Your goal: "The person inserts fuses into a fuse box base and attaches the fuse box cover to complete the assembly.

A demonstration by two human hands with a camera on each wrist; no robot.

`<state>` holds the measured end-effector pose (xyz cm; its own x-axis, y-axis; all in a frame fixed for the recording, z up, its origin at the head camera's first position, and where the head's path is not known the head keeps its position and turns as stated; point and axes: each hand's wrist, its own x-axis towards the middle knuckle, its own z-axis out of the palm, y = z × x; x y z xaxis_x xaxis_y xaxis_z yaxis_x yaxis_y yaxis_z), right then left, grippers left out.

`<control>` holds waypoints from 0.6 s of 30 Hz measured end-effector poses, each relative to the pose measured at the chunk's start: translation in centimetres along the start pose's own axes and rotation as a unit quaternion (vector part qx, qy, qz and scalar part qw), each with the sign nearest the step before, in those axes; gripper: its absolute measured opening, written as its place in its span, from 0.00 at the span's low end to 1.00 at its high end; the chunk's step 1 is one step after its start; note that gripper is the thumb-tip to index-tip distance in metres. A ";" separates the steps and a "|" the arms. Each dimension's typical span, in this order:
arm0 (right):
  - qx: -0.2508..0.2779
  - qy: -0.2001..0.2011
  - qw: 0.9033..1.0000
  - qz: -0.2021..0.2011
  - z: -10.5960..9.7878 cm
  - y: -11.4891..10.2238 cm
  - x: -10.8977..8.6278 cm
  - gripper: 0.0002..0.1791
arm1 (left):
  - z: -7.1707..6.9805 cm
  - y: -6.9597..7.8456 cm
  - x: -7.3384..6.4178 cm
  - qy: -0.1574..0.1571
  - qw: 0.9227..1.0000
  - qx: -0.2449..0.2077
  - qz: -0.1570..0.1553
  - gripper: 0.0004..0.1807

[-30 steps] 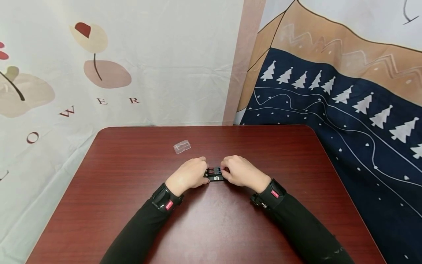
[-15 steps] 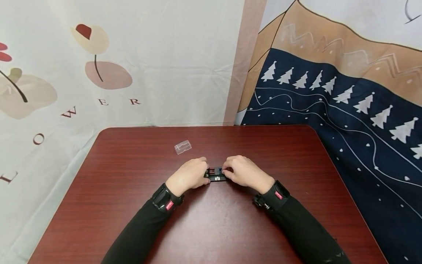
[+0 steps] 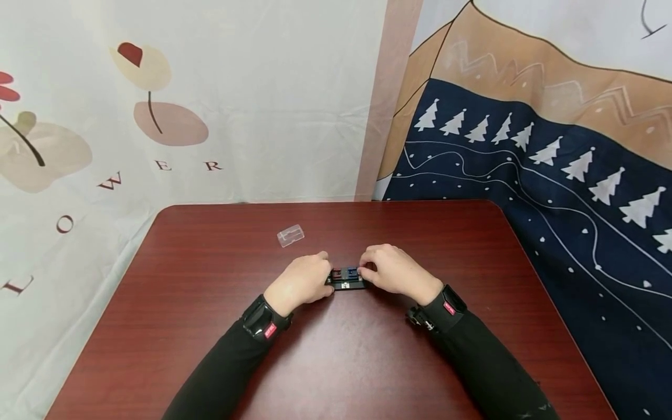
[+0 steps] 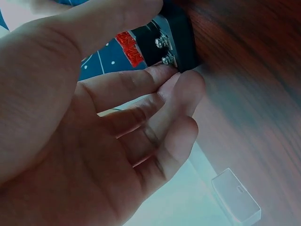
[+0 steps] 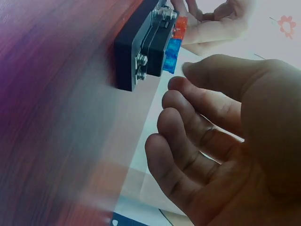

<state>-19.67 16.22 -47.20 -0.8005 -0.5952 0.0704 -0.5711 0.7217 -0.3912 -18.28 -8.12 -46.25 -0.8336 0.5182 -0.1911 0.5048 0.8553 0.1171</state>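
A small black fuse block [image 3: 345,286] lies on the table between the hands. My left hand [image 3: 300,282] grips its left end between thumb and fingers. In the right wrist view a blue blade fuse [image 5: 172,55] sits in the block's near end, with a red blade fuse [image 5: 180,27] beyond it. Metal screws [image 5: 141,60] show at the block's end. My right hand [image 3: 397,272] hovers at the right end, fingers loosely bent. Its thumb and fingertips stand just off the blue fuse, and nothing is seen between them.
A clear plastic cover [image 3: 290,235] lies on the table behind the left hand. The reddish-brown table [image 3: 336,361] has its far edge against a pale printed cloth [image 3: 283,116]. A navy cloth with white trees [image 3: 525,192] hangs at the right.
My right hand has drawn a little to the right, off the block, so more of the block and the blue fuse shows. The left hand keeps its grip in the same place.
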 end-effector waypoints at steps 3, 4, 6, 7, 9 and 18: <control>0.004 0.002 1.000 0.003 0.1 0.3 0.0 0.05 | 0.0 -0.1 0.0 0.006 1.000 0.001 0.001 0.16; 0.005 0.001 1.000 0.006 0.0 0.4 0.0 0.06 | 0.0 -0.1 0.0 0.008 1.000 0.001 0.001 0.16; 0.007 -0.003 1.000 0.011 0.1 0.5 0.0 0.06 | 0.0 -0.1 0.0 0.012 1.000 0.000 0.001 0.16; 0.007 -0.006 1.000 0.015 0.1 0.6 0.0 0.06 | 0.0 -0.2 0.0 0.012 1.000 0.000 0.001 0.16; 0.003 -0.014 1.000 0.023 0.1 0.6 0.0 0.07 | 0.0 -0.2 0.1 0.015 1.000 -0.001 0.001 0.15; -0.016 -0.071 0.996 0.042 0.7 1.1 0.1 0.23 | 0.2 -0.5 0.3 0.020 1.000 -0.002 0.002 0.16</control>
<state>-20.28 16.69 -48.27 -0.8130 -0.5748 -0.0930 -0.5104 0.7804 -0.3613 -18.73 -8.36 -46.59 -0.8403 0.5207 -0.1510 0.5070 0.8533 0.1215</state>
